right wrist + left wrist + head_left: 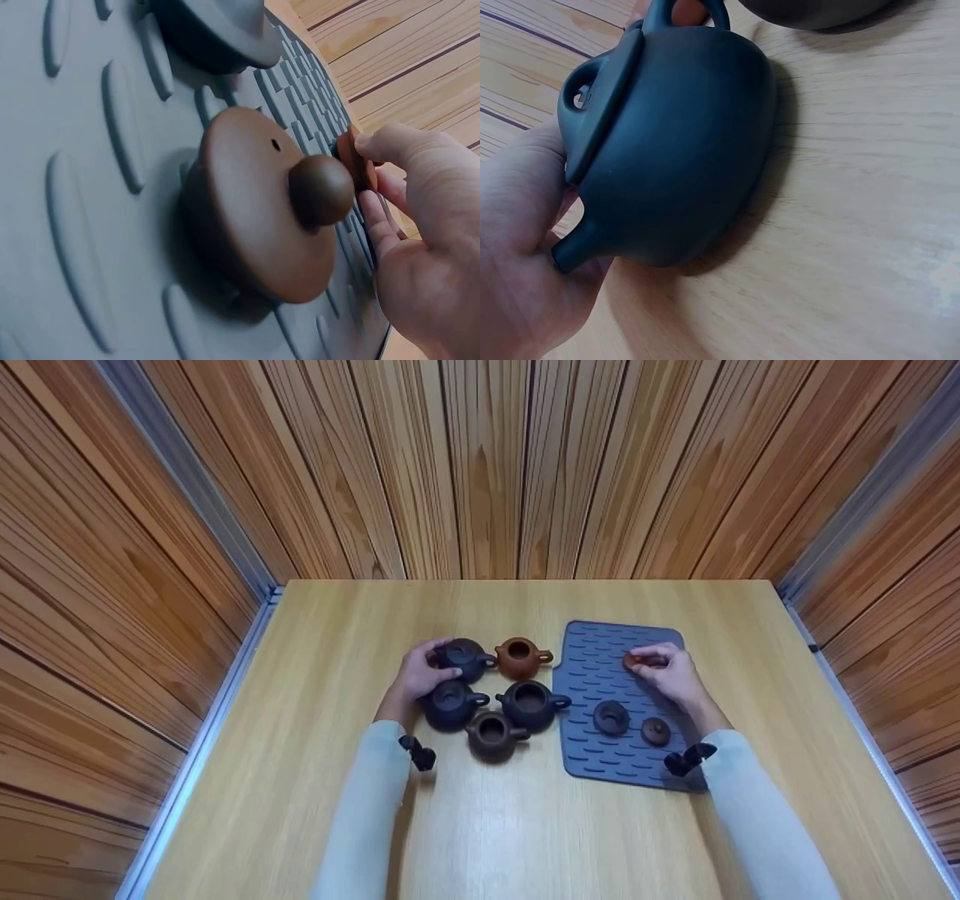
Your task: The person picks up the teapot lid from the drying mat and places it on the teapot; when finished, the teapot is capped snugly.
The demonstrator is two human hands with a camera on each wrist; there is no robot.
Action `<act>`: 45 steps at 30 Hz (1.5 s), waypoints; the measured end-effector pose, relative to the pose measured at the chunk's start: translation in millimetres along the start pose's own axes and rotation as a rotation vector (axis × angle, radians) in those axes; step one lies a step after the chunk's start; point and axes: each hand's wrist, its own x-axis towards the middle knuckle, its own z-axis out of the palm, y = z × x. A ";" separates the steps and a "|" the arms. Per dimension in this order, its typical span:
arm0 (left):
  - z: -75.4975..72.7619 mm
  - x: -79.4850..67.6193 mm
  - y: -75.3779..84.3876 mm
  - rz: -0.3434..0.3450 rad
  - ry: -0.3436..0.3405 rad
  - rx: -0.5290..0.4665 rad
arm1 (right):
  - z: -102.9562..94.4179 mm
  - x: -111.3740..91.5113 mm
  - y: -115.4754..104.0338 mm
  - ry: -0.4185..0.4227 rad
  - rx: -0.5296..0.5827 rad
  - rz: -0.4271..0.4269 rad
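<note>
My left hand (420, 673) grips a dark lidded teapot (471, 660), its thumb lying between this pot and a second lidded teapot (448, 712). In the left wrist view that nearer teapot (682, 142) hides most of the fingers. My right hand (671, 673) pinches a small reddish-brown teapot lid (630, 661) over the far part of the grey mat (592, 757). In the right wrist view the thumb and fingers hold the lid (355, 161) by its edge. A dark lid (611, 718) and a brown round-knobbed lid (255, 202) lie closer on the mat.
Beside the lidded pots stand three lidless teapots: a reddish-brown one (519, 660), a black one (529, 709) whose spout or handle reaches the mat's edge, and a dark brown one (493, 739). Wooden panels (480, 472) enclose the table (487, 840) at the back and sides.
</note>
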 end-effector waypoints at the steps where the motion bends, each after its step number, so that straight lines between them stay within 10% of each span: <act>1: 0.6 0.3 0.2 -0.001 0.002 -0.001 | -0.8 -0.2 0.3 -0.002 -0.003 0.003; 17: 7.2 29.9 -26.1 0.130 0.072 0.121 | -2.3 -1.3 0.6 -0.027 0.000 0.029; 27: 5.8 4.7 37.9 0.102 0.029 0.032 | -1.1 1.8 1.0 -0.008 0.011 -0.008; 45: 33.7 20.5 69.3 0.258 -0.061 0.284 | -0.1 0.0 0.0 -0.022 0.013 0.027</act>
